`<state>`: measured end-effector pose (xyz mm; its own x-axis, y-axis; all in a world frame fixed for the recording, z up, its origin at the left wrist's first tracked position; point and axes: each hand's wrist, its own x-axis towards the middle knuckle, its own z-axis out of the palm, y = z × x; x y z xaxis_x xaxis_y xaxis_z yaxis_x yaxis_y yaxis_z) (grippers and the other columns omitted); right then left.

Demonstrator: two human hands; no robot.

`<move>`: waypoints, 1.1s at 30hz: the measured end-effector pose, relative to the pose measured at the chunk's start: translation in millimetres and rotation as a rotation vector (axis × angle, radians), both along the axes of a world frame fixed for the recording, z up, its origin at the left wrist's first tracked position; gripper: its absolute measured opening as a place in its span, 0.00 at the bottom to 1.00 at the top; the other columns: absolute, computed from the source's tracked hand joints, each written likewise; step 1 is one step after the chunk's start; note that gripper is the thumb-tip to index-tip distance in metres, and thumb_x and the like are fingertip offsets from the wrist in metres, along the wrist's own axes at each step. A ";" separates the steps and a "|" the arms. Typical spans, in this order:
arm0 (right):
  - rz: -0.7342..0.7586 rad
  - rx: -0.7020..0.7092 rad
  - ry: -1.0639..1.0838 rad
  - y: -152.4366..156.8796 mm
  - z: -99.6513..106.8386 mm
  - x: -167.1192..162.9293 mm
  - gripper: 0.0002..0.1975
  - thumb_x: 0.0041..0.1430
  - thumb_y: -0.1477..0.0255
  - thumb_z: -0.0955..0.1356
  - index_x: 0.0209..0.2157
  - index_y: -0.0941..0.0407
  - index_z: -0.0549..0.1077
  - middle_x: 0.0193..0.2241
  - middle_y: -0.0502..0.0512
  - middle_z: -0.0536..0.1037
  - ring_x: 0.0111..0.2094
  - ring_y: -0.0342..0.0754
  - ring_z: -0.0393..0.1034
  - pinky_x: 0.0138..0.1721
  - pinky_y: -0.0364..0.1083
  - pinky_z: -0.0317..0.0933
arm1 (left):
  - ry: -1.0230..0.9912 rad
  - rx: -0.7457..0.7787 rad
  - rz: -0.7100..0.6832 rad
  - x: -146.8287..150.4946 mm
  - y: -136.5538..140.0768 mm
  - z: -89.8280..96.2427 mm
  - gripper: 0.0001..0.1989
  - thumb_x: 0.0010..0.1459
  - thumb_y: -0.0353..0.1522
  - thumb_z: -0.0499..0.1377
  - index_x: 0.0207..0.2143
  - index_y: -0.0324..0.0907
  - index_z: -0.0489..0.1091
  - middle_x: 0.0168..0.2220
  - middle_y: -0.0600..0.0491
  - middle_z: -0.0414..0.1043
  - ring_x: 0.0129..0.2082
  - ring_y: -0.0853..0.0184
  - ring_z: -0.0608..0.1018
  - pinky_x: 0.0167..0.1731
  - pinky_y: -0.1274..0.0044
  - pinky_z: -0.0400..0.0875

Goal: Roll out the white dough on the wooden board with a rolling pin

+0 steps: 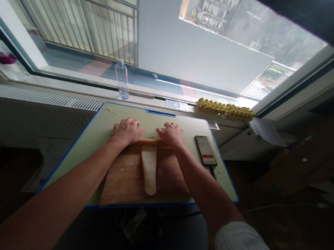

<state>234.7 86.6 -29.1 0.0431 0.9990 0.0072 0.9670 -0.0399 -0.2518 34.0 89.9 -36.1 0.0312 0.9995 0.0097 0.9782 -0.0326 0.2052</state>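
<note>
My left hand [127,131] and my right hand [171,134] are closed on the two ends of a wooden rolling pin [148,142]. The pin lies crosswise over the far end of a long, flat strip of pale dough [149,169]. The dough stretches toward me down the middle of a brown wooden board [124,175], narrower in its middle and rounded at the near end. Beneath my hands, the ends of the pin are hidden.
The board lies on a pale green table [92,135] with a blue edge. A phone [206,150] with a cable lies at its right side; dough scraps [110,111] lie far left. On the windowsill are a plastic bottle [122,80] and yellow egg trays [224,109].
</note>
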 end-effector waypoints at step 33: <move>0.018 0.083 -0.166 -97.4 6.0 -6.8 0.23 0.76 0.54 0.59 0.55 0.48 0.80 0.56 0.64 0.81 0.60 0.62 0.70 0.64 0.64 0.55 | 0.085 0.091 -0.022 2.8 -96.0 2.1 0.29 0.73 0.47 0.41 0.53 0.52 0.79 0.63 0.46 0.77 0.61 0.52 0.75 0.59 0.58 0.64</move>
